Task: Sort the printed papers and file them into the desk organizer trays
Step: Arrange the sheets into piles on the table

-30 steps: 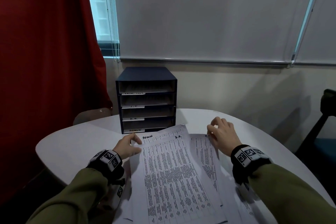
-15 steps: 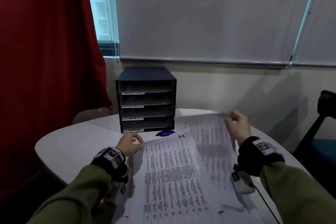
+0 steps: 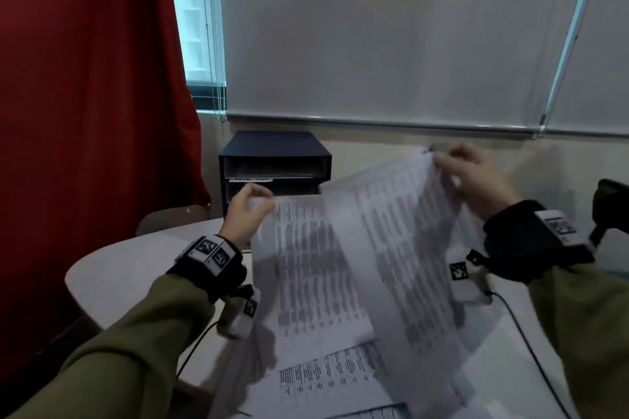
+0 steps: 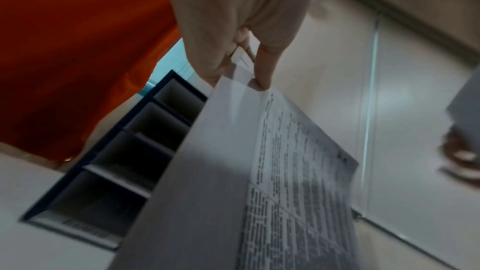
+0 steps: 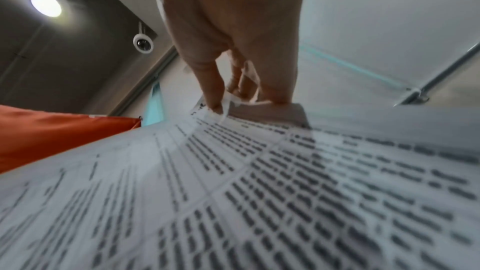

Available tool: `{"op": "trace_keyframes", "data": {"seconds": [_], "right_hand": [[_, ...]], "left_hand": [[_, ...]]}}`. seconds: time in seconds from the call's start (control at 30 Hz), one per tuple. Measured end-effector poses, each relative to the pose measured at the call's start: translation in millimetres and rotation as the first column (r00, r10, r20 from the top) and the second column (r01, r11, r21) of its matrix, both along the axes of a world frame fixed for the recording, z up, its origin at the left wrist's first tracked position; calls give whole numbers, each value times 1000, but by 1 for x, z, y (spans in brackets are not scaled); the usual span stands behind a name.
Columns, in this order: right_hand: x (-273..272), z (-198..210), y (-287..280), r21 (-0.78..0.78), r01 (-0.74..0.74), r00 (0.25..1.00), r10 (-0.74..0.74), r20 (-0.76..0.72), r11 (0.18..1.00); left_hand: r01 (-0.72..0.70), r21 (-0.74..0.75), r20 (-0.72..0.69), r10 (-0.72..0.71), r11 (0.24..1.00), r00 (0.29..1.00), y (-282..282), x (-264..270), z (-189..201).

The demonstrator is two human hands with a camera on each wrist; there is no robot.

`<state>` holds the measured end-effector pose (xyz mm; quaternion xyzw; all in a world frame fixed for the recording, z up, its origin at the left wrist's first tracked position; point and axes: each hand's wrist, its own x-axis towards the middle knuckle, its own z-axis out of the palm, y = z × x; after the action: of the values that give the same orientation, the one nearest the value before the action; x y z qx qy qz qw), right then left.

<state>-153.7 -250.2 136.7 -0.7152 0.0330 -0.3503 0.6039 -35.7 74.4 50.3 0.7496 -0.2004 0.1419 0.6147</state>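
Both hands have risen since the earlier frame: left hand pinches one sheet by its top corner, right hand pinches a second sheet, both lifted off the desk. More papers lie at 6 o'clock; the organizer stands at 12 o'clock. To file well: read each heading, match the tray label, and slide in flat.

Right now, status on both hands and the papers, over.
Left hand pinches one printed sheet, right hand pinches another sheet, both lifted. Organizer behind, lower trays hidden by the sheets. More papers on table.
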Motion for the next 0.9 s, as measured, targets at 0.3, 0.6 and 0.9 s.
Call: {"op": "trace_keyframes", "data": {"seconds": [0.3,0.6,0.9], "right_hand": [[30,-56,57,184,-111,987,130,-96,977],[24,-39,86,252,17,975,-72,208,968],[25,-125,100,246,-90,988,119,-103,965]], "left_hand": [[151,-239,-70,-173,959,983,-20,-23,37],[103,-285,-14,-111,953,994,-28,-48,24],[-11,-121,-175,-10,993,985,-45,-56,-42]]}}
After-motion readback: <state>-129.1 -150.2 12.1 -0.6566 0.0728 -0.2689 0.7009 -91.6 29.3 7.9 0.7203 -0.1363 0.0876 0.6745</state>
